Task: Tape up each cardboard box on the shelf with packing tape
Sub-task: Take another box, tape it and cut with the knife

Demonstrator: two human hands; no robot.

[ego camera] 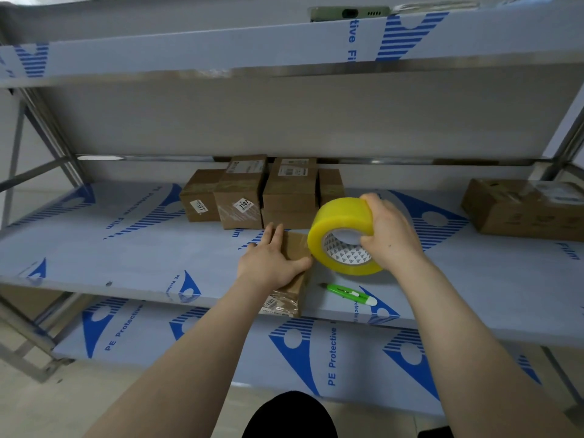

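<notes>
A small cardboard box [295, 284] lies at the front edge of the middle shelf [126, 248]. My left hand [271, 259] rests flat on its top with straight fingers and the thumb against its right side. My right hand [387, 232] grips a big yellow roll of packing tape [343, 222], held just right of the box and above the shelf, thumb inside the core. A strip of tape seems to run from the roll onto the box top. Several more cardboard boxes [252, 194] stand grouped at the back of the shelf.
A green utility knife [350, 293] lies on the shelf right of the small box. A larger cardboard box [524, 208] sits at the far right. A phone [349, 12] lies on the top shelf. A lower shelf [221, 349] runs below.
</notes>
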